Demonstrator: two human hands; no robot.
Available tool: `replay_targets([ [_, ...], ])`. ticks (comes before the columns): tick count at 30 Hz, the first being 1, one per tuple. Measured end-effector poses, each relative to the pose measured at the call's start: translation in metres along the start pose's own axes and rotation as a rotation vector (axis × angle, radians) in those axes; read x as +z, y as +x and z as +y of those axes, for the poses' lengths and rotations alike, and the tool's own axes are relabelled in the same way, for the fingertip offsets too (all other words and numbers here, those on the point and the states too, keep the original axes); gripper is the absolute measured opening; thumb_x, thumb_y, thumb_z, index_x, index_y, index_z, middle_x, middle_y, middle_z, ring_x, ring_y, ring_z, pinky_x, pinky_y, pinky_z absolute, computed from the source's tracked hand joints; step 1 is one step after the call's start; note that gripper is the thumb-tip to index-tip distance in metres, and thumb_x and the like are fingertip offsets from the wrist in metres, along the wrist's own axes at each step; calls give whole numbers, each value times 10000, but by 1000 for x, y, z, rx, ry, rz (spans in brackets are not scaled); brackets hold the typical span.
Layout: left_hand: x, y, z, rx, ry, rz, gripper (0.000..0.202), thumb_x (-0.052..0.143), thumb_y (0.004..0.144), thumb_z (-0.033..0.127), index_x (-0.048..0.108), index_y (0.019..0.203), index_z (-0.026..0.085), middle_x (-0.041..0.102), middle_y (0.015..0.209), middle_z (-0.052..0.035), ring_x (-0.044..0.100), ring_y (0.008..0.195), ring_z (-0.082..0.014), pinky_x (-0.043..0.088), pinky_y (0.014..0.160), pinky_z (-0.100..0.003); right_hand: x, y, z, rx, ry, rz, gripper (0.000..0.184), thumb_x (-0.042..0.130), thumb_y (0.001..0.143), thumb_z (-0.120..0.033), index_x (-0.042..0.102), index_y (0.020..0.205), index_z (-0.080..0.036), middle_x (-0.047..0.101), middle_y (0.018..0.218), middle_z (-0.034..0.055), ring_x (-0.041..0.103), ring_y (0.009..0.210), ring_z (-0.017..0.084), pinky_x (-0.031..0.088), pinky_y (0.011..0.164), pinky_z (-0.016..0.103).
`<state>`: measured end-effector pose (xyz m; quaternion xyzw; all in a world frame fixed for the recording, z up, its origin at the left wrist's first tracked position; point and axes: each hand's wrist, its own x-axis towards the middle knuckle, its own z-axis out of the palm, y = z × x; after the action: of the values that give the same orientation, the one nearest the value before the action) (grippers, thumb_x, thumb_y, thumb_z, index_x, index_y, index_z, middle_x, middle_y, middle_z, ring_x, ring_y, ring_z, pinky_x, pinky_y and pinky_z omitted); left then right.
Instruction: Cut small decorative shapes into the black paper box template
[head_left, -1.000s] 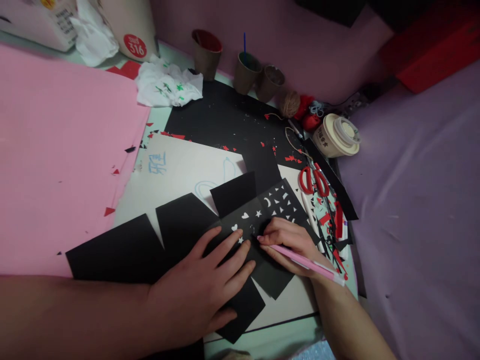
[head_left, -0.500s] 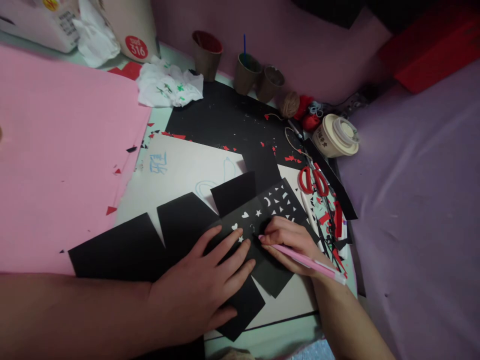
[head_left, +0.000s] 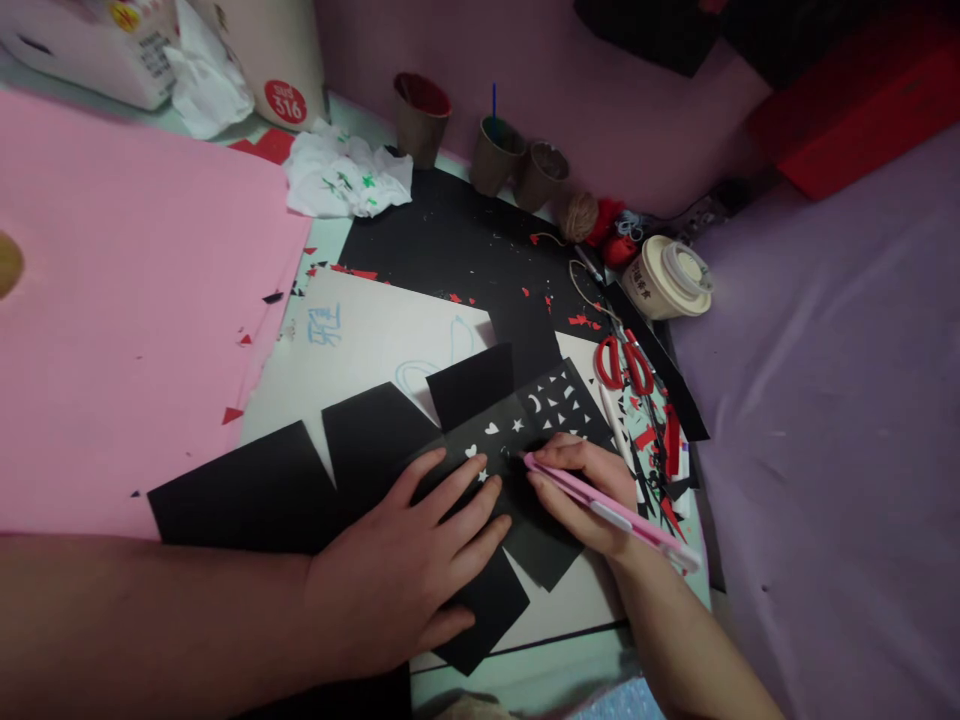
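Observation:
Black cardstock [head_left: 382, 430] with flaps lies over a white sheet [head_left: 360, 320]. Cut through it are small hearts, stars, a moon and several triangles, with white showing behind them. My left hand [head_left: 420, 560] rests flat on the card, fingers spread, just below a heart and a star cut-out. In my right hand [head_left: 581, 490] is a pink craft knife [head_left: 615, 512], held like a pen. Its tip meets the card by a small curved cut right of the left fingertips; the blade itself is hard to make out.
Red-handled scissors [head_left: 625, 363] lie right of the card among red and black scraps. Behind are a lidded paper cup [head_left: 666, 278], a ball of twine [head_left: 579, 217], brown cups [head_left: 496, 160] and crumpled tissue [head_left: 349, 175]. Pink paper [head_left: 142, 300] covers the left side.
My right hand has turned the pink craft knife and shifted its tip slightly up along the small curved cut. My left hand stays on the card. The view has shifted a little.

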<state>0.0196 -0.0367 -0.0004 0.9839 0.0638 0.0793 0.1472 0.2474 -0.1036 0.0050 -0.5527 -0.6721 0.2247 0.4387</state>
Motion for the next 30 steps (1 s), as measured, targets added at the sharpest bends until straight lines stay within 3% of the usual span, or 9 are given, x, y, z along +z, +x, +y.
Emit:
replay_targets([
  [4, 1, -1, 0, 13, -7, 8, 623, 498, 889, 602, 485, 1377, 216, 472, 1453, -112, 329, 1374, -349, 126, 1103, -562, 15, -4, -19, 221, -32, 268, 110, 652, 824, -114, 636, 863, -216, 681, 770, 13, 658, 702, 154, 529, 634, 269],
  [10, 4, -2, -1, 31, -13, 29, 607, 491, 892, 597, 508, 1348, 197, 498, 1416, -136, 338, 1365, -364, 145, 1096, -582, 32, -3, -34, 464, -99, 279, 62, 669, 816, -232, 629, 780, -200, 660, 675, -6, 609, 585, 127, 486, 526, 225],
  [18, 7, -3, 2, 6, -2, 61, 612, 562, 848, 587, 538, 1307, 183, 504, 1403, -137, 344, 1364, -365, 179, 1108, -579, 50, -13, -23, 367, -261, 393, 81, 627, 813, -219, 594, 744, -195, 624, 646, -20, 578, 569, 128, 467, 554, 247],
  [30, 8, -5, 2, 6, 13, 117, 596, 572, 833, 590, 569, 1279, 195, 524, 1381, -128, 356, 1352, -351, 192, 1109, -556, 51, -12, -20, 361, -290, 385, 125, 632, 823, -254, 600, 720, -192, 646, 636, -14, 577, 546, 127, 468, 527, 244],
])
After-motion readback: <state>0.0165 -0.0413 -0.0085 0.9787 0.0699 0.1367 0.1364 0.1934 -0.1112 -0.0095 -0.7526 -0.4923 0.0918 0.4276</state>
